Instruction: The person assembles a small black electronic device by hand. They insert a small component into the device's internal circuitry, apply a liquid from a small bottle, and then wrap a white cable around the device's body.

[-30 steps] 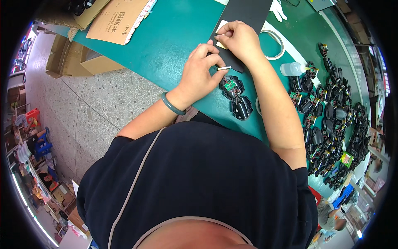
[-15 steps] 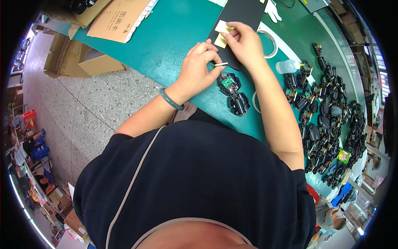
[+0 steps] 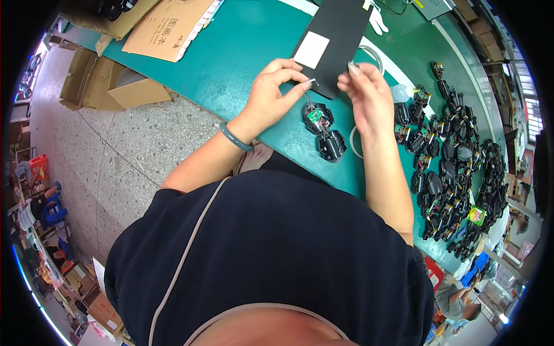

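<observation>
My left hand (image 3: 276,91) is closed, pinching a small slim part (image 3: 313,82) with a pale end between thumb and fingertips. A thin wire seems to run from it down to an opened black device (image 3: 324,131) with a green circuit board and two shell halves, lying on the table just below. My right hand (image 3: 370,95) is raised to the right, thumb and fingers drawn together; whatever its fingertips hold is too small to make out. Between and beyond the hands lies a black board (image 3: 337,34) with a cream rectangular sheet (image 3: 311,50) on it.
Many similar black devices with wires and boards (image 3: 456,155) crowd the table's right side. A translucent bottle (image 3: 400,93) and tape rolls (image 3: 356,143) are near my right arm. A brown paper folder (image 3: 167,29) lies far left; cardboard boxes (image 3: 135,89) stand beside the table.
My right hand has left the pale yellow pieces on the board and moved right and toward me. The cream sheet now shows uncovered. My left hand has shifted slightly, still pinching the small part.
</observation>
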The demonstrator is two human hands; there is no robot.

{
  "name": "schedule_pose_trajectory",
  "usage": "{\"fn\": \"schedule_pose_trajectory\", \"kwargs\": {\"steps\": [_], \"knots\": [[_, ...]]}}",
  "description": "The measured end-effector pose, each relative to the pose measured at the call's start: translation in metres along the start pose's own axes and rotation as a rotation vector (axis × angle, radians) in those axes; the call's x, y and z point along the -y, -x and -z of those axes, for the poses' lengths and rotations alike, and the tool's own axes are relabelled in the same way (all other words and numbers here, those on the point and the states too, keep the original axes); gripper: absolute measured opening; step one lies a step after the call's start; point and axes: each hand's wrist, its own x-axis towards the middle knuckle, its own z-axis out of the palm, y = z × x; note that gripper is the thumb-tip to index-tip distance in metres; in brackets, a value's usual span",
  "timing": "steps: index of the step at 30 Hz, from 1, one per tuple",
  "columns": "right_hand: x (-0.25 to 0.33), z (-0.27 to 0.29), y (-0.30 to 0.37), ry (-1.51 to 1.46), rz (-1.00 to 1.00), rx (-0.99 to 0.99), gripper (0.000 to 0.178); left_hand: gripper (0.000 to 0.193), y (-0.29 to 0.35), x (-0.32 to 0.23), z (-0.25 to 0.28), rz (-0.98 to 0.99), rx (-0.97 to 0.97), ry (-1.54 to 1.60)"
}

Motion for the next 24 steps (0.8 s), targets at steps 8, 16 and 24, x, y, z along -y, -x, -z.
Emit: {"fn": "schedule_pose_trajectory", "kwargs": {"steps": [8,16,24], "knots": [[-0.003,-0.011,0.054,-0.006,-0.070,0.025,0.016,0.025,0.015,-0.032,0.000,0.311,0.086,0.430],[-0.015,-0.011,0.063,0.013,-0.087,0.070,0.011,0.028,0.022,-0.042,-0.003,0.419,0.140,0.754],[-0.018,-0.011,0.066,0.022,-0.043,0.051,0.012,0.026,0.023,-0.046,-0.004,0.421,0.141,0.805]]}}
